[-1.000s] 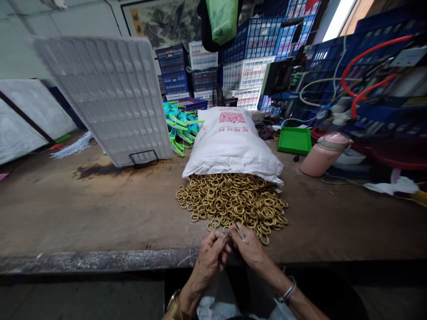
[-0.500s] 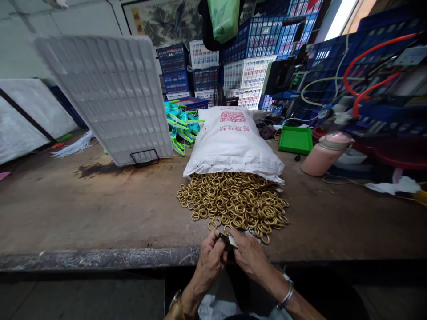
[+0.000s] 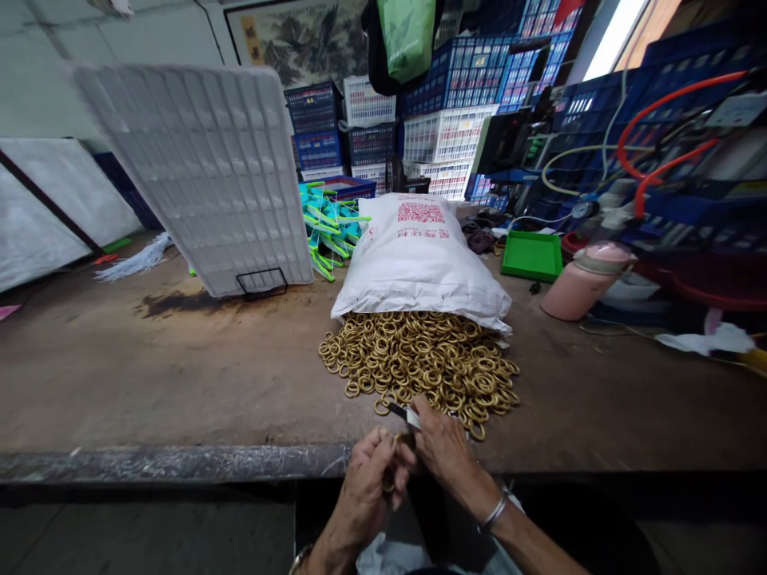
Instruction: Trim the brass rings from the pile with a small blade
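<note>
Gold-coloured rings [image 3: 419,363] spill in a heap from the mouth of a white woven sack [image 3: 419,263] lying on the table. At the table's front edge, my left hand [image 3: 370,471] is closed, with a gold-coloured ring [image 3: 389,481] between its fingers; how many rings it holds is partly hidden. Just to its right, my right hand [image 3: 447,443] grips a small flat tool [image 3: 412,417] with a white part and a dark end pointing left. The tool's end lies over the near edge of the heap. Its handle is hidden in the hand.
A ribbed, whitish plastic panel [image 3: 197,176] stands upright at left on a black wire stand [image 3: 262,281]. Behind are green-and-turquoise pieces [image 3: 328,228] and stacked crates [image 3: 449,132]. A green tray [image 3: 531,254] and a pink bottle [image 3: 584,283] stand at right.
My hands have moved apart. The left hand has come down toward me, and a ring now shows in it. The tool has stayed in my right hand, its dark end now uncovered.
</note>
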The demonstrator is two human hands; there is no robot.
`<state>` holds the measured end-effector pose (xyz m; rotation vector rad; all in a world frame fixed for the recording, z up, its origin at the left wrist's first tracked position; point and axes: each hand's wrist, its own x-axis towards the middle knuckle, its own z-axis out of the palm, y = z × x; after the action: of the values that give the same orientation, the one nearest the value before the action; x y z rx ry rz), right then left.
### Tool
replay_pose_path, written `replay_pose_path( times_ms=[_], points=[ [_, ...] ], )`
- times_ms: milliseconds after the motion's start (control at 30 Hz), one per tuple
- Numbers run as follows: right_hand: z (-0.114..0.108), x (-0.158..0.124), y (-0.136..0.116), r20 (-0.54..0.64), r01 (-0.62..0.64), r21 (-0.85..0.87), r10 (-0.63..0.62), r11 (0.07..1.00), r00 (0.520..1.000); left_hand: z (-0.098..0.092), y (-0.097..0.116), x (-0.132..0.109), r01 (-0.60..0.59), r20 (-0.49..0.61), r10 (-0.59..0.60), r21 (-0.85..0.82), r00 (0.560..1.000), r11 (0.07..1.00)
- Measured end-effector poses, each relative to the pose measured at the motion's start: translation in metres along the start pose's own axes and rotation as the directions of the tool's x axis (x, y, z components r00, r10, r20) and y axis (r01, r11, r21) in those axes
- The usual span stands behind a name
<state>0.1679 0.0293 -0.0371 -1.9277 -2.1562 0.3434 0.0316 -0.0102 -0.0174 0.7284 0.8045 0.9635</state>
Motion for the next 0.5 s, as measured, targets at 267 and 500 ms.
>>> replay_pose_path(
  times_ms=[267, 500],
  points=[
    [-0.001, 0.013, -0.013, -0.006, -0.037, -0.146, 0.037, 0.989, 0.999, -0.008, 0.001, 0.009, -0.006, -0.028, -0.001, -0.225, 1.000, 0.974],
    [0.001, 0.013, -0.008, -0.012, -0.050, -0.105, 0.049, 0.993, 0.999, -0.015, 0.002, 0.009, 0.070, -0.050, -0.098, -0.392, 0.994, 0.917]
  ],
)
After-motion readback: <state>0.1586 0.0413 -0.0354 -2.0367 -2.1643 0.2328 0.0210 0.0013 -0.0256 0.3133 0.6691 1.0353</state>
